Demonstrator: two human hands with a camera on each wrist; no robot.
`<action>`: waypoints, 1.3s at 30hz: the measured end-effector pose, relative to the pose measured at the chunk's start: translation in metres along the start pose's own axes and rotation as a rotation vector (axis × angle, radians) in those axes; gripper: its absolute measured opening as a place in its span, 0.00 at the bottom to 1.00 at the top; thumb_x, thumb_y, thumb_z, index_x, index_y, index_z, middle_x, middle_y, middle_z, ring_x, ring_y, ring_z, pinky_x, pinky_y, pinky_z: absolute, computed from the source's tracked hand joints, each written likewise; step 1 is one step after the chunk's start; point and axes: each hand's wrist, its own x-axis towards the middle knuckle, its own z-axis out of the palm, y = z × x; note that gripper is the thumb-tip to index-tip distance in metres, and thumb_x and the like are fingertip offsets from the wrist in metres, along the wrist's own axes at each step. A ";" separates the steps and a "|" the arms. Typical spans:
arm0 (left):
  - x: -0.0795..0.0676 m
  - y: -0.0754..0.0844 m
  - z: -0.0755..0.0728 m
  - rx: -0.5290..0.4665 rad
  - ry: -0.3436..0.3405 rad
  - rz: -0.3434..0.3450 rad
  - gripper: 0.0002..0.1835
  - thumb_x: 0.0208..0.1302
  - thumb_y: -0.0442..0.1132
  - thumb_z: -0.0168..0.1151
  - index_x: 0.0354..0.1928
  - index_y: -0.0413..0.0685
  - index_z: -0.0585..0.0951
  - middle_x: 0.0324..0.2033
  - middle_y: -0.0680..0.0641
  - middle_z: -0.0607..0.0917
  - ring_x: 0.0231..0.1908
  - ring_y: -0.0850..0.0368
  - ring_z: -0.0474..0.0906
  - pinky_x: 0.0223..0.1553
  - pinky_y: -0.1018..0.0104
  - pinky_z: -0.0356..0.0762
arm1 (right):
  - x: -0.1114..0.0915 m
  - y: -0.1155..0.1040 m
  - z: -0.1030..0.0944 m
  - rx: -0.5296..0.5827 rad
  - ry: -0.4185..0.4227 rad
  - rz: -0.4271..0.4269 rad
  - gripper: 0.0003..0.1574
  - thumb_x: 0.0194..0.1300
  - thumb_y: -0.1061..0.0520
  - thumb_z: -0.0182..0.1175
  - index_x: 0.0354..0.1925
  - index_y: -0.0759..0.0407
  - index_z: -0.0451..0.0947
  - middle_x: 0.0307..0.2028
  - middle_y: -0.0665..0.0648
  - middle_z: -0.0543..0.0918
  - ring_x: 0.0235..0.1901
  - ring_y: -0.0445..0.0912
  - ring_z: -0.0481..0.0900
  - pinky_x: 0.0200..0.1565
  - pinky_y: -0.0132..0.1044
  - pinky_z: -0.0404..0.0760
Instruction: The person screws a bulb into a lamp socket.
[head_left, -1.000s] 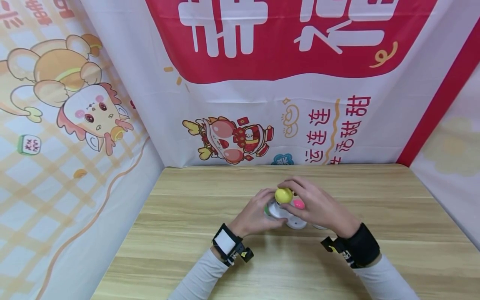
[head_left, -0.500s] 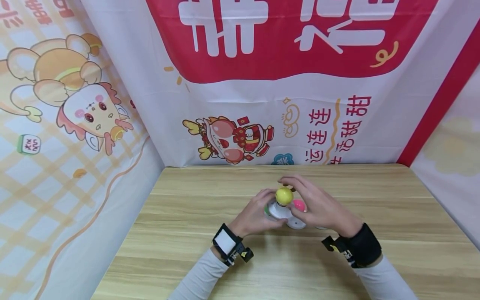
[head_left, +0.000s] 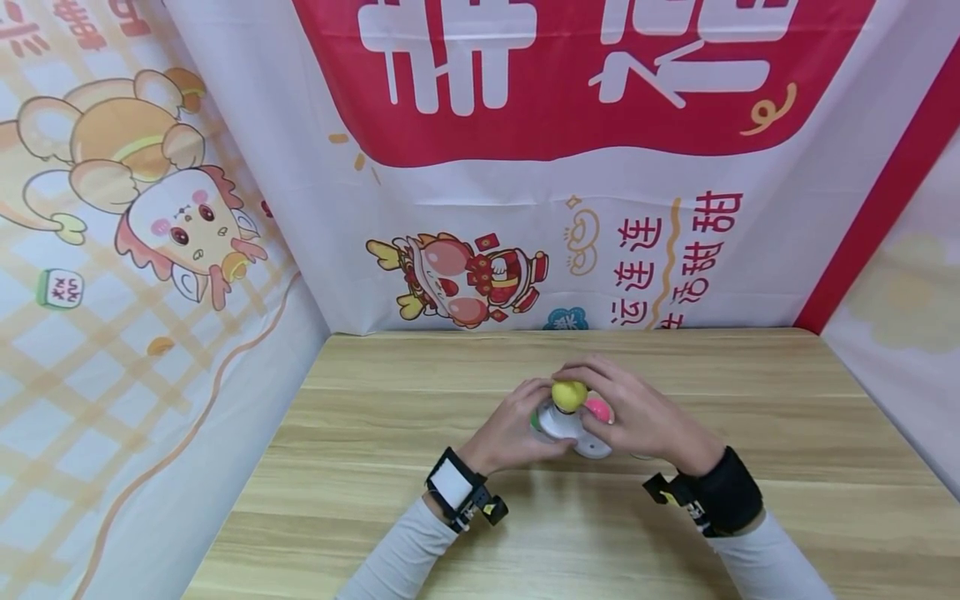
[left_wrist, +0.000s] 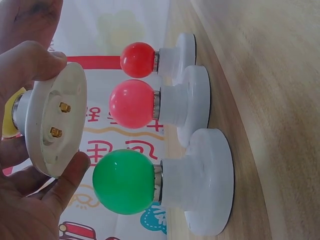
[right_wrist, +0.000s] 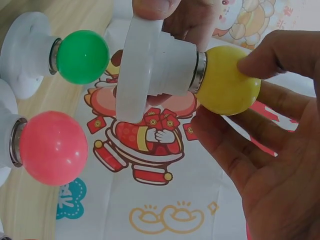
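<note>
My left hand (head_left: 513, 427) holds a white lamp holder (right_wrist: 172, 65) by its round base, raised off the table and tilted. Two brass screws (left_wrist: 65, 107) show on the underside of that base. A yellow light bulb (right_wrist: 227, 82) sits in the holder's socket, a band of its metal collar visible at the mouth. Thumb and fingers of my right hand (head_left: 637, 408) pinch the yellow bulb from its far end. Beyond the hands, green (left_wrist: 124, 181), pink (left_wrist: 132, 104) and red (left_wrist: 137, 60) bulbs stand upright in white holders of their own.
The three standing lamp holders form a row on the wooden table (head_left: 360, 500), partly hidden behind my hands in the head view. A printed cloth (head_left: 465, 192) hangs along the table's back edge, with another patterned cloth (head_left: 247, 358) at the left.
My right fingers loosened from the yellow bulb half a second ago and now close around it again. My left hand and the lamp holder stay in nearly the same place.
</note>
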 end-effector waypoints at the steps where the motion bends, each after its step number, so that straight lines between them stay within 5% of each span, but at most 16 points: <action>1: 0.000 0.000 0.000 -0.001 0.001 0.000 0.39 0.52 0.51 0.72 0.65 0.47 0.69 0.60 0.52 0.73 0.59 0.63 0.67 0.59 0.72 0.71 | 0.000 0.000 0.000 -0.006 0.001 0.008 0.30 0.56 0.57 0.63 0.59 0.53 0.74 0.58 0.51 0.74 0.59 0.46 0.69 0.57 0.47 0.77; 10: 0.001 0.002 0.000 -0.010 0.007 0.005 0.37 0.51 0.51 0.72 0.62 0.48 0.72 0.59 0.52 0.73 0.59 0.64 0.67 0.58 0.73 0.72 | 0.001 0.000 0.001 0.003 0.008 0.066 0.25 0.61 0.43 0.65 0.51 0.52 0.72 0.48 0.45 0.73 0.45 0.38 0.73 0.44 0.37 0.83; 16: 0.001 0.002 0.001 0.001 0.005 0.010 0.37 0.50 0.50 0.73 0.62 0.46 0.73 0.59 0.50 0.74 0.59 0.62 0.68 0.58 0.71 0.72 | -0.001 0.000 -0.002 -0.013 0.001 0.094 0.35 0.61 0.37 0.63 0.59 0.53 0.69 0.55 0.48 0.73 0.47 0.40 0.74 0.43 0.37 0.84; 21: 0.001 0.003 0.001 0.012 0.001 0.007 0.37 0.50 0.50 0.73 0.62 0.45 0.72 0.58 0.50 0.74 0.58 0.62 0.68 0.58 0.71 0.72 | -0.003 -0.001 -0.006 0.014 -0.012 0.034 0.38 0.59 0.48 0.64 0.66 0.52 0.66 0.64 0.51 0.69 0.57 0.44 0.71 0.54 0.45 0.79; 27: 0.000 0.004 0.001 0.011 -0.003 0.005 0.40 0.51 0.51 0.72 0.65 0.46 0.70 0.59 0.51 0.74 0.58 0.63 0.68 0.58 0.71 0.72 | -0.003 -0.001 -0.006 0.023 -0.025 -0.066 0.38 0.51 0.63 0.62 0.63 0.51 0.72 0.63 0.50 0.72 0.64 0.46 0.65 0.62 0.50 0.71; 39: 0.000 0.003 0.002 -0.002 -0.007 0.013 0.39 0.52 0.52 0.71 0.65 0.47 0.70 0.60 0.52 0.73 0.59 0.63 0.67 0.58 0.72 0.72 | -0.002 -0.002 -0.007 0.006 -0.003 -0.033 0.29 0.56 0.55 0.67 0.58 0.53 0.77 0.56 0.54 0.77 0.58 0.47 0.72 0.56 0.46 0.78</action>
